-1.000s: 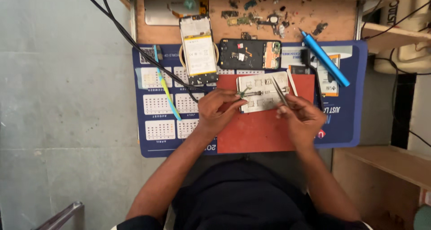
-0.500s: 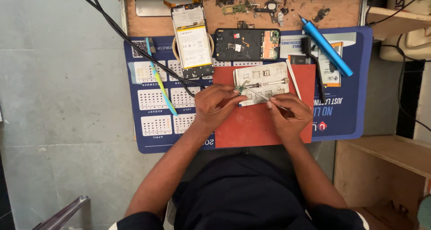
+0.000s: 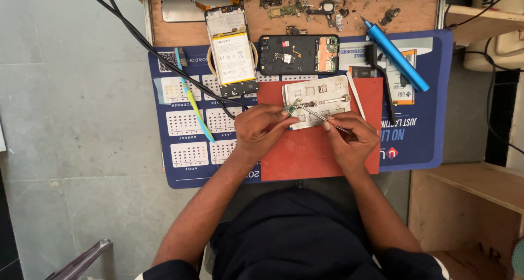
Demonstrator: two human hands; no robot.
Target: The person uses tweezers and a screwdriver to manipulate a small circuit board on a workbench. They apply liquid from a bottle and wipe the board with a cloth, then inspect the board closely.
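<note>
1. The left hand (image 3: 261,130) pinches a small green circuit board (image 3: 291,106); the right hand (image 3: 349,135) grips thin tweezers (image 3: 322,118) pointing at it.
2. Both work over a grey stencil plate (image 3: 319,99) on a red mat (image 3: 322,149).
3. An opened phone (image 3: 232,50) and a black phone frame (image 3: 298,55) lie beyond, on the blue calendar mat (image 3: 185,132).
4. A blue screwdriver (image 3: 396,56) lies far right on the desk (image 3: 371,12).

The near part of the red mat (image 3: 305,154) is bare, so a hand has room there. Far from it, the grey metal plate (image 3: 319,97) and two opened phones (image 3: 233,50) (image 3: 298,54) block the way. On the left lie a thin blue-and-yellow tool (image 3: 192,99) and black cables (image 3: 142,39). On the right lie a black brush (image 3: 382,83) and a blue pen-shaped tool (image 3: 396,57).
</note>
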